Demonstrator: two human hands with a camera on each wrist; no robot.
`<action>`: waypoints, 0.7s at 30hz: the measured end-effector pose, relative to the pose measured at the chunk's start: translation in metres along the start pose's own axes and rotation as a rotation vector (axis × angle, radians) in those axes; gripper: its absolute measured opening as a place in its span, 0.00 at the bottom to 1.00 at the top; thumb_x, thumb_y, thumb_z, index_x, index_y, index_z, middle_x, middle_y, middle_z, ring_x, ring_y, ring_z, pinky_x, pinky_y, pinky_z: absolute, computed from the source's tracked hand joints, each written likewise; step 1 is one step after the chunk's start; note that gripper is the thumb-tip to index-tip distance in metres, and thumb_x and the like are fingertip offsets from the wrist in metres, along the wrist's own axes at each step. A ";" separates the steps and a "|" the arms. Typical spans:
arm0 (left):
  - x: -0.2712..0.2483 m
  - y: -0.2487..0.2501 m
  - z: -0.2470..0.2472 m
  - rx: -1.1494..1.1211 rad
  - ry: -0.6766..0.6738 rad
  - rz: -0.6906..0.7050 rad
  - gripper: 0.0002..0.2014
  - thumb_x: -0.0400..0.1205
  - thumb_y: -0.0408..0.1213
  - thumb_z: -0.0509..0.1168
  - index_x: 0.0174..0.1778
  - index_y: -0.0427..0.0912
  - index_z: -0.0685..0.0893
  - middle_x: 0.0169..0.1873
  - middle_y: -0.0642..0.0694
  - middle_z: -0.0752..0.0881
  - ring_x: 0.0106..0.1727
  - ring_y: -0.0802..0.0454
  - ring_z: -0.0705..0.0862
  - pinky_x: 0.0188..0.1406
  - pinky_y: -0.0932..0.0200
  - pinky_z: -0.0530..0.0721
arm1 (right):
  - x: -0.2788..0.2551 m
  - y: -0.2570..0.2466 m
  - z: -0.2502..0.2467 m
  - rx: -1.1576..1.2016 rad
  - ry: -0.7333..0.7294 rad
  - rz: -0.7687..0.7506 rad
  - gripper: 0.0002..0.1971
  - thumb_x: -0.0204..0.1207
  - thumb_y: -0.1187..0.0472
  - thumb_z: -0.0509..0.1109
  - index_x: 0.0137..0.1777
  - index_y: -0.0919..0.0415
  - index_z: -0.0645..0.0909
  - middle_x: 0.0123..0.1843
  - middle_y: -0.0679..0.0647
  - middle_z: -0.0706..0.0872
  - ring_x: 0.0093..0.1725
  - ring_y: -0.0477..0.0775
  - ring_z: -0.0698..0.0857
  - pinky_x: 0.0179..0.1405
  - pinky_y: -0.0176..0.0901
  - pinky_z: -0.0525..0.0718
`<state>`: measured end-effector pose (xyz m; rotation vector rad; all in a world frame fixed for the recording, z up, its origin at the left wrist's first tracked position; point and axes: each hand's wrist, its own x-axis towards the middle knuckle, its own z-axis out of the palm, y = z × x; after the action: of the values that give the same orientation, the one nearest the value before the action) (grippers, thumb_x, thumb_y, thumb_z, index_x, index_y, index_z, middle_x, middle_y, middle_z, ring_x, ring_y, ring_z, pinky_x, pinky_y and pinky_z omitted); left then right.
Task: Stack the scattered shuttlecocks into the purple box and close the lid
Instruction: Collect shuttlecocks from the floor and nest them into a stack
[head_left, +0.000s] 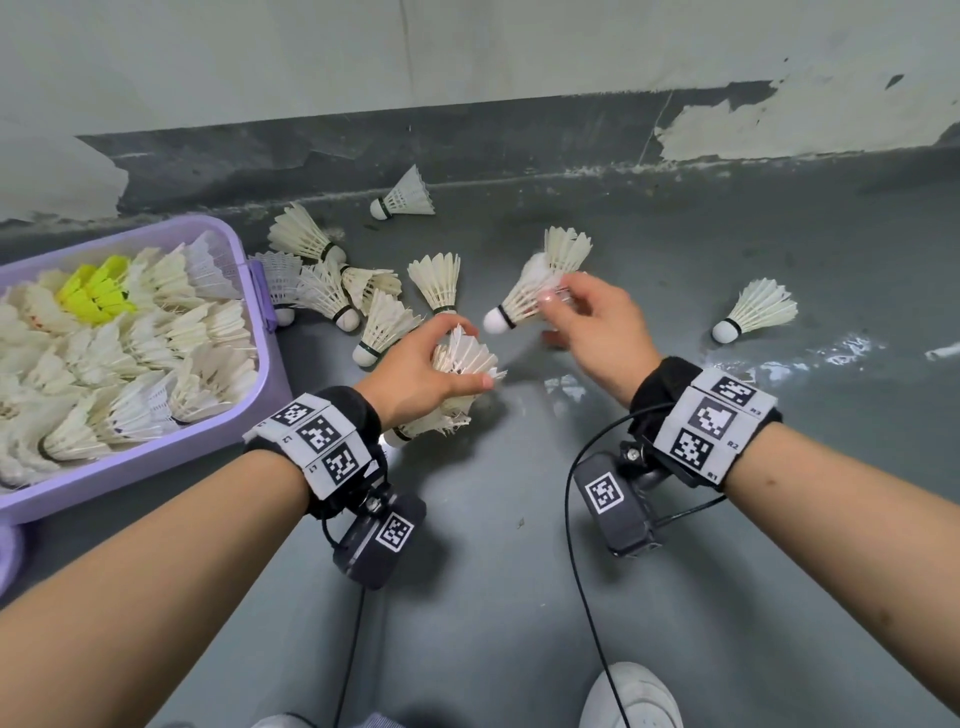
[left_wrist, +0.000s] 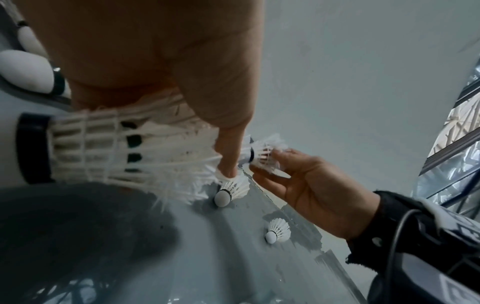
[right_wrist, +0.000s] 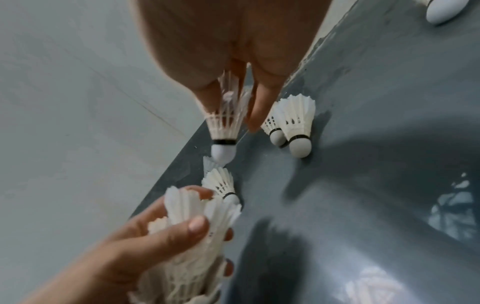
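Purple box (head_left: 262, 332) at far left on the grey floor (head_left: 519, 597), lid not visible, heaped with white shuttlecocks too many to count, plus a clump of yellow ones (head_left: 96, 291). Left hand (head_left: 415, 371) curled round a nested stack of white shuttlecocks (head_left: 462, 358), number in the stack unclear. Right hand (head_left: 592, 332) pinching one single shuttlecock (head_left: 524, 296) by its feathers, cork end toward the stack, just apart from it. Loose on the floor: a cluster of about six (head_left: 332, 291) beside the box, one (head_left: 405, 197) near the wall, one (head_left: 756, 309) off right. One white shoe (head_left: 631, 696) at bottom.
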<state>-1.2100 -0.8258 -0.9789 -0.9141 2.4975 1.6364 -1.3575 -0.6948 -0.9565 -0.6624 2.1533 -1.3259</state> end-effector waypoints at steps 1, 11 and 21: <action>0.001 0.000 0.000 0.001 0.004 -0.007 0.29 0.71 0.45 0.77 0.67 0.50 0.75 0.58 0.52 0.78 0.60 0.53 0.77 0.52 0.68 0.73 | -0.002 -0.001 0.005 -0.006 -0.068 -0.008 0.05 0.79 0.58 0.68 0.44 0.48 0.83 0.35 0.46 0.82 0.38 0.50 0.80 0.50 0.54 0.85; 0.011 0.020 -0.004 0.054 -0.019 0.034 0.24 0.77 0.49 0.71 0.67 0.55 0.72 0.54 0.59 0.81 0.58 0.59 0.79 0.51 0.76 0.71 | -0.005 -0.010 0.025 -0.030 -0.297 -0.011 0.10 0.82 0.57 0.64 0.41 0.46 0.82 0.40 0.48 0.87 0.47 0.52 0.85 0.62 0.53 0.81; 0.019 0.029 0.011 0.046 0.000 -0.036 0.35 0.78 0.56 0.67 0.79 0.48 0.63 0.72 0.51 0.73 0.72 0.51 0.72 0.63 0.64 0.66 | 0.037 0.045 -0.055 -0.575 0.243 0.185 0.18 0.79 0.56 0.62 0.67 0.60 0.77 0.70 0.62 0.74 0.71 0.64 0.70 0.70 0.46 0.66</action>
<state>-1.2428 -0.8169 -0.9658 -0.9481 2.4918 1.5618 -1.4269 -0.6645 -0.9822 -0.5085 2.7497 -0.7124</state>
